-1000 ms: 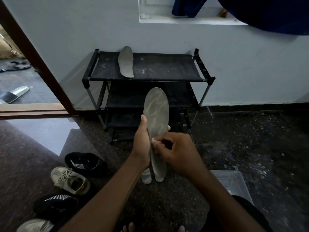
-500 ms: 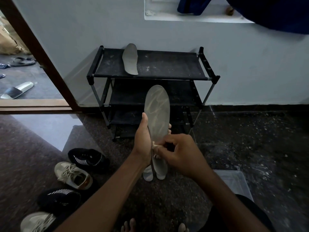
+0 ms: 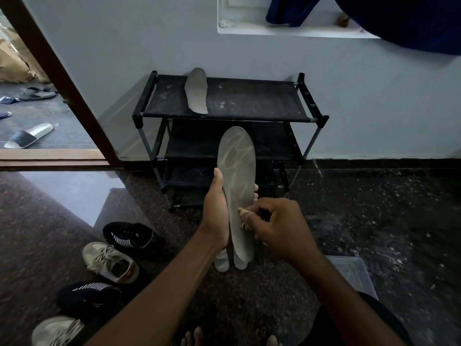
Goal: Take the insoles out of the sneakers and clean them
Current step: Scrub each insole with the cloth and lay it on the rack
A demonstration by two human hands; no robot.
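Note:
My left hand (image 3: pixel 216 216) grips a small stack of grey insoles (image 3: pixel 237 171) upright in front of me; the front one shows pale wipe streaks. More insole heels (image 3: pixel 222 263) stick out below the hand. My right hand (image 3: pixel 279 228) pinches a small pale cloth (image 3: pixel 244 216) against the front insole's lower half. Another grey insole (image 3: pixel 197 91) lies on the top shelf of the black shoe rack (image 3: pixel 249 103). On the floor at the left sit two black sneakers (image 3: pixel 132 237) (image 3: pixel 89 298) and two beige sneakers (image 3: pixel 109 262) (image 3: pixel 56 330).
The rack stands against a pale wall. A clear plastic box (image 3: pixel 354 275) sits on the dark floor by my right forearm. An open doorway (image 3: pixel 32 116) at the left shows sandals outside. Dark blue cloth (image 3: pixel 399 18) hangs from a ledge above. My bare toes (image 3: pixel 194 338) show at the bottom.
My right hand with the cloth has slid a little along the lower part of the front insole. My left hand keeps the stack still.

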